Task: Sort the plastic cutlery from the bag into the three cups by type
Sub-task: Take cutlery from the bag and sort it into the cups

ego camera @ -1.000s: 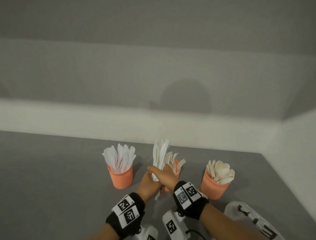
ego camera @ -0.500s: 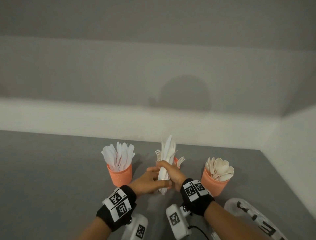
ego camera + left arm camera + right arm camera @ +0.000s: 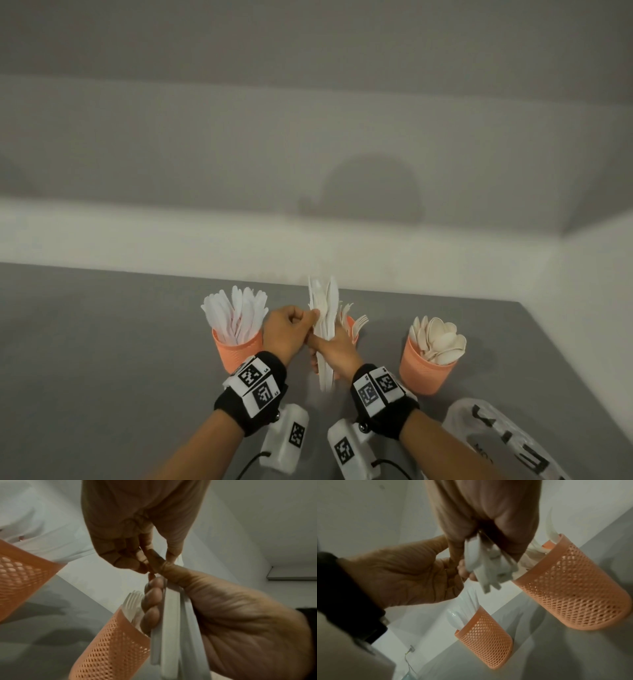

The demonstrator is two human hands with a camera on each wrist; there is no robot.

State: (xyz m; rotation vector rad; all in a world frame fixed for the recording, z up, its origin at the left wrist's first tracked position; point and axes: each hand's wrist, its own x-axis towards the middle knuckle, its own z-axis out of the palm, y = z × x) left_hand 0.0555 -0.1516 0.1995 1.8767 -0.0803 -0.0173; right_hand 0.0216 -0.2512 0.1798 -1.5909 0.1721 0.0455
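My right hand (image 3: 337,349) grips a bundle of white plastic cutlery (image 3: 325,318) upright above the table, in front of the middle cup. My left hand (image 3: 291,329) is beside it on the left and pinches one piece of the bundle between thumb and forefinger (image 3: 163,558). I cannot tell what type that piece is. Three orange mesh cups stand in a row: the knife cup (image 3: 236,346) on the left, the fork cup (image 3: 352,329) half hidden behind my hands, and the spoon cup (image 3: 428,370) on the right. The bundle's handle ends (image 3: 488,566) stick out below my right fist.
A white plastic bag (image 3: 496,442) with dark lettering lies at the near right of the grey table (image 3: 102,359). White walls close off the table's back and right sides. In the right wrist view the fork cup (image 3: 573,588) is close to my fist, and the knife cup (image 3: 486,639) stands farther off.
My left hand has risen from under my right hand to the bundle's upper left and now pinches a piece there. The bundle has stayed in my right hand, a little more upright.
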